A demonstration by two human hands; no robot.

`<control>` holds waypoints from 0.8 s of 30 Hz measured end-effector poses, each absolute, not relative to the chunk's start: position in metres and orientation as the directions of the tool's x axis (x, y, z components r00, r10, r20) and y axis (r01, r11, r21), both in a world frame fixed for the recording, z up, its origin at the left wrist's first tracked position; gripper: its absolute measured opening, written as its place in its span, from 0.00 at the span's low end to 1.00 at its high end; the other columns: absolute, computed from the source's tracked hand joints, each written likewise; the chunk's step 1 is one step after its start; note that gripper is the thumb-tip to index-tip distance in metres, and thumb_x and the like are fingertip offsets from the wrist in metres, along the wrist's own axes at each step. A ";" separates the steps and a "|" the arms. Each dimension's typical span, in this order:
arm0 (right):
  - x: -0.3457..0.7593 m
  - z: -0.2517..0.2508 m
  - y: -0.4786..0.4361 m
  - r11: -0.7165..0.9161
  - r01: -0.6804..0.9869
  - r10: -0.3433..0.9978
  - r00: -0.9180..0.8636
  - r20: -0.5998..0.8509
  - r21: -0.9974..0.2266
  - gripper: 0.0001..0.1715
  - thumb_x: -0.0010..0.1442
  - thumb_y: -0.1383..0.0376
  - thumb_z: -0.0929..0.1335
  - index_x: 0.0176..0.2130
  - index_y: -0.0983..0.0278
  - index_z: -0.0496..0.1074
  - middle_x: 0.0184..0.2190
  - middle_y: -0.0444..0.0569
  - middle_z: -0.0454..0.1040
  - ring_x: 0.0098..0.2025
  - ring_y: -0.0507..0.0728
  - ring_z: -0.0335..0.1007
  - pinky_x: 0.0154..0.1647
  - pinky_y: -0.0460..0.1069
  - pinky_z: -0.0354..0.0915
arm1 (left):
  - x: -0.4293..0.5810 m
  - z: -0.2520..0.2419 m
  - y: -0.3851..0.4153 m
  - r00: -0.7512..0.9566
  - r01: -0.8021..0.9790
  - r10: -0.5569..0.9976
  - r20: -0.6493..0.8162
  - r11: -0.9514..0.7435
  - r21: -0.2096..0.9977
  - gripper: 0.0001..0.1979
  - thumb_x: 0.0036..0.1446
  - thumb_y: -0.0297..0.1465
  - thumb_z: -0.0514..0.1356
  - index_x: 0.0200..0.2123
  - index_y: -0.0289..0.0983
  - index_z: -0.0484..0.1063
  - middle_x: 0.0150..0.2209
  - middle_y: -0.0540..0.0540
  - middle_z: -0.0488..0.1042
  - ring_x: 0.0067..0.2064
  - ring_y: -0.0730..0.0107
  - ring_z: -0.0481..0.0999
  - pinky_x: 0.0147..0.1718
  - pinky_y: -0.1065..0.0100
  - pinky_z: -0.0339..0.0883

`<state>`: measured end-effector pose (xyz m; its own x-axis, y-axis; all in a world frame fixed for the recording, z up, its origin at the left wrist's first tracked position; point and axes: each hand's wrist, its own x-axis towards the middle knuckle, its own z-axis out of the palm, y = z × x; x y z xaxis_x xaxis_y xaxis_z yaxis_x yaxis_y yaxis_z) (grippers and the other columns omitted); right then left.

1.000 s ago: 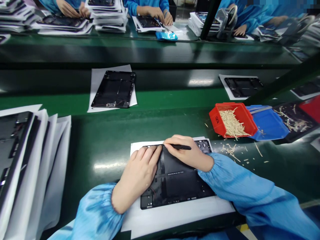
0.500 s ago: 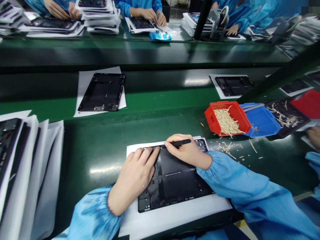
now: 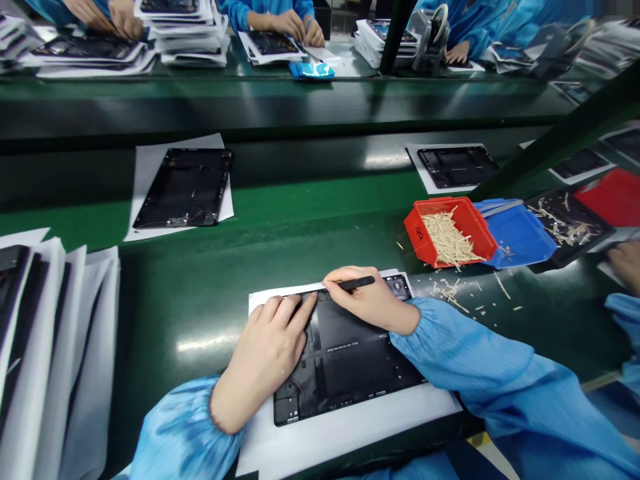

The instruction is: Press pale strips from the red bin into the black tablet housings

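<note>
An open black tablet housing (image 3: 350, 373) with its inner parts showing lies on a white sheet (image 3: 380, 427) before me. My left hand (image 3: 270, 347) rests on the housing's left part, fingers stretched out towards its far edge. Near that same edge, my right hand (image 3: 365, 300) pinches black tweezers (image 3: 357, 283) between thumb and fingers. The tip of the tweezers is hidden by the fingers. Both sets of fingertips are close together at the far edge.
Right of the housing stand a red bin (image 3: 445, 233) of thin pale strips and a blue bin (image 3: 520, 233). Loose strips (image 3: 453, 293) lie nearby. Several sheet-separated housings (image 3: 55, 360) stand stacked at left. Beyond, another tablet housing (image 3: 185, 190) lies on paper; co-workers' hands (image 3: 290, 27) work opposite.
The view has shifted slightly, so most things appear further left. My hands keep nearly the same place on the housing, and the tweezers remain in my right hand.
</note>
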<state>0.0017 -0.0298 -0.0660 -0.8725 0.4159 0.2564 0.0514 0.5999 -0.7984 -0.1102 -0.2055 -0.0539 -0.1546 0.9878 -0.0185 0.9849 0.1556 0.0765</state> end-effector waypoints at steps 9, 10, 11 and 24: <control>0.003 -0.064 -0.032 0.611 0.032 0.390 -0.882 0.265 -0.791 0.08 0.61 0.69 0.65 0.35 0.64 0.74 0.33 0.46 0.77 0.36 0.51 0.72 0.39 0.45 0.65 | -0.107 -0.051 -0.201 -0.154 0.988 0.988 -0.013 0.154 0.008 0.26 0.60 0.27 0.51 0.62 0.36 0.55 0.47 0.40 0.68 0.45 0.56 0.65 0.41 0.57 0.64; 0.004 -0.064 -0.033 0.616 0.022 0.380 -0.884 0.273 -0.788 0.08 0.61 0.69 0.64 0.35 0.64 0.74 0.33 0.46 0.76 0.35 0.51 0.72 0.38 0.45 0.65 | -0.106 -0.051 -0.201 -0.155 0.988 0.988 -0.013 0.155 0.000 0.26 0.60 0.27 0.51 0.62 0.35 0.56 0.46 0.39 0.69 0.45 0.56 0.65 0.41 0.57 0.63; 0.004 -0.064 -0.033 0.622 0.012 0.371 -0.885 0.282 -0.783 0.08 0.61 0.68 0.64 0.35 0.64 0.74 0.33 0.46 0.76 0.35 0.51 0.72 0.38 0.45 0.65 | -0.106 -0.051 -0.201 -0.156 0.988 0.988 -0.013 0.156 -0.007 0.26 0.60 0.27 0.51 0.62 0.35 0.56 0.46 0.39 0.69 0.45 0.56 0.66 0.41 0.57 0.63; 0.006 -0.062 -0.030 0.661 0.018 0.366 -0.880 0.301 -0.750 0.07 0.60 0.69 0.65 0.33 0.63 0.74 0.31 0.44 0.76 0.32 0.51 0.72 0.36 0.45 0.66 | -0.103 -0.053 -0.205 -0.192 0.981 0.981 0.017 0.192 0.023 0.24 0.60 0.27 0.51 0.60 0.33 0.59 0.50 0.41 0.69 0.46 0.56 0.65 0.42 0.57 0.62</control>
